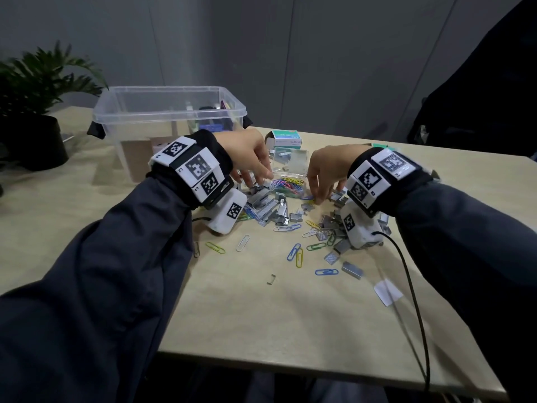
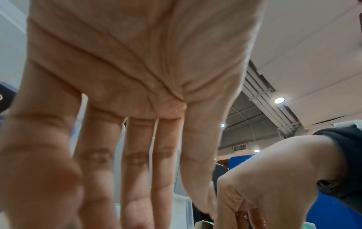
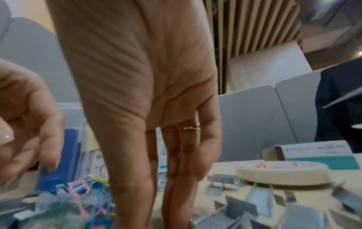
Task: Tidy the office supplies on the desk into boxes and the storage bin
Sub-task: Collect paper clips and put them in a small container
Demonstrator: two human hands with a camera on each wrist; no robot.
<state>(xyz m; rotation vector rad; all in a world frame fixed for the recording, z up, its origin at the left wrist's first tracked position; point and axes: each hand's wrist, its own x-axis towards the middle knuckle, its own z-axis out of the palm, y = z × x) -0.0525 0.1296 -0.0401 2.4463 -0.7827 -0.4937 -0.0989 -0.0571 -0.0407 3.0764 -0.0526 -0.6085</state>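
Two dark blue jacket sleeves (image 1: 96, 286) are seen nearest the head camera, each wrist wrapped in a black band with white coded marker tiles (image 1: 193, 167). The left hand (image 1: 247, 154) is lowered over a heap of silver staple strips (image 1: 266, 203) on the pale wooden desk (image 1: 261, 315); in its wrist view the fingers (image 2: 135, 170) are stretched out nearly straight and spread, with nothing gripped. The right hand (image 1: 325, 170) is lowered at the other side of the heap, its fingertips meeting at a yellow paper clip (image 1: 309, 200); whether the clip is actually pinched cannot be told. Between the hands a small clear plastic box (image 1: 289, 186) filled with coloured paper clips is set, its lid raised behind it. Loose coloured paper clips (image 1: 296, 253) and more staple strips are scattered across the desk toward the near edge. A green-and-white cardboard staple box (image 1: 286, 139) lies open just behind the clear box. A large clear plastic storage bin (image 1: 170, 117) with black handles stands at the back left, several items already inside. A roll of cream masking tape (image 3: 282, 172) lies near the right hand. A potted green plant (image 1: 32, 91) stands at the far left.
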